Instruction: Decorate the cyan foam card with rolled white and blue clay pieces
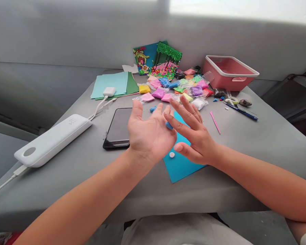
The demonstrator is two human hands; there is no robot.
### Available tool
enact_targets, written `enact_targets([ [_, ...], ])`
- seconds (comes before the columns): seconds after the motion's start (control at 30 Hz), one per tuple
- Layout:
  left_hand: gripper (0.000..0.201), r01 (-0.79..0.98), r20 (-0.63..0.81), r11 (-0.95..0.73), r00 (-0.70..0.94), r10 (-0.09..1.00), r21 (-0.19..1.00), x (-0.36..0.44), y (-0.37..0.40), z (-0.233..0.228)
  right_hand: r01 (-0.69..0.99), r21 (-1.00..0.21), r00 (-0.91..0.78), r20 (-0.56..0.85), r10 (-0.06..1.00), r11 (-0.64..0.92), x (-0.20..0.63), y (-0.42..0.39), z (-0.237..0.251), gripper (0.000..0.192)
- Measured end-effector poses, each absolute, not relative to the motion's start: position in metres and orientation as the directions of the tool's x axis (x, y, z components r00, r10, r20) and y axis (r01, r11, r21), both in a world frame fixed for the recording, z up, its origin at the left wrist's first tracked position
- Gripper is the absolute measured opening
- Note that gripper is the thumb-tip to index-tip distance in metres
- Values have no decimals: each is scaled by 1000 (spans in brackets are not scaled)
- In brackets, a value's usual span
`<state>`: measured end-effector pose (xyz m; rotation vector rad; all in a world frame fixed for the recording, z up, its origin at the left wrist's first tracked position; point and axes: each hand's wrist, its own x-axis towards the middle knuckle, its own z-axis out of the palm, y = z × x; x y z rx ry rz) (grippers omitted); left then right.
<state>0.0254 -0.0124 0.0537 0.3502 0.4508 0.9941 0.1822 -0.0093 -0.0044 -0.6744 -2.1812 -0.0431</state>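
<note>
My left hand is turned palm up with its fingers spread. A small blue lump of modelling clay lies by the base of its fingers, at the palm's right side. Over that lump my right hand reaches in, fingers stretched out, its index finger at or just above the clay; contact is hard to tell. Beneath both hands is a bright blue sheet, partly hidden, with a small white clay disc on it. Another bit of blue clay shows behind my left fingers.
Left of my hands lie a phone and a white power bank with cables. Clay packets in several colours spread behind, near a pink basket. At right are a pink stick tool and a dark blue pen-like tool.
</note>
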Motion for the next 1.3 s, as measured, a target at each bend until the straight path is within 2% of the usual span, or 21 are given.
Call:
enact_targets([
  [0.13, 84, -736, -227, 500, 447, 865, 456, 25, -13, 52, 391, -298, -432, 776, 459, 871, 181, -8, -3, 38],
  [0.23, 82, -703, -274, 474, 388, 880, 529, 27, -12, 51, 278, -455, -343, 776, 529, 846, 179, -9, -1, 29],
  [0.3, 73, -659, -287, 450, 347, 893, 603, 28, -11, 49, 230, -531, -273, 769, 578, 815, 180, -11, 3, 25],
  [0.4, 48, -532, -268, 436, 365, 892, 726, 28, -8, 45, 210, -613, -178, 742, 647, 761, 186, -9, 10, 20],
  [0.47, 32, -442, -233, 434, 437, 869, 785, 27, -5, 42, 211, -630, -134, 739, 661, 747, 192, -6, 15, 19],
  [0.53, 25, -380, -207, 447, 528, 824, 810, 25, -2, 39, 204, -615, -111, 759, 642, 762, 197, -3, 18, 19],
  [0.63, 22, -370, -170, 450, 588, 791, 813, 23, -1, 38, 169, -621, -131, 756, 642, 766, 200, -1, 20, 20],
  [0.73, 25, -419, -143, 425, 556, 819, 802, 22, -1, 38, 155, -644, -164, 731, 662, 749, 200, -3, 20, 23],
  [0.83, 31, -434, -136, 388, 507, 851, 813, 22, -1, 37, 216, -609, -209, 735, 645, 763, 200, -4, 21, 28],
  [0.97, 41, -399, -130, 344, 473, 871, 850, 22, -1, 38, 318, -462, -275, 791, 547, 828, 203, -2, 26, 26],
  [1.1, 42, -407, -136, 318, 415, 900, 856, 23, -2, 41, 400, -308, -273, 859, 433, 863, 207, 1, 29, 19],
  [1.3, 48, -362, -116, 274, 403, 908, 891, 22, 1, 37, 496, -167, -314, 881, 355, 852, 212, 6, 27, 17],
])
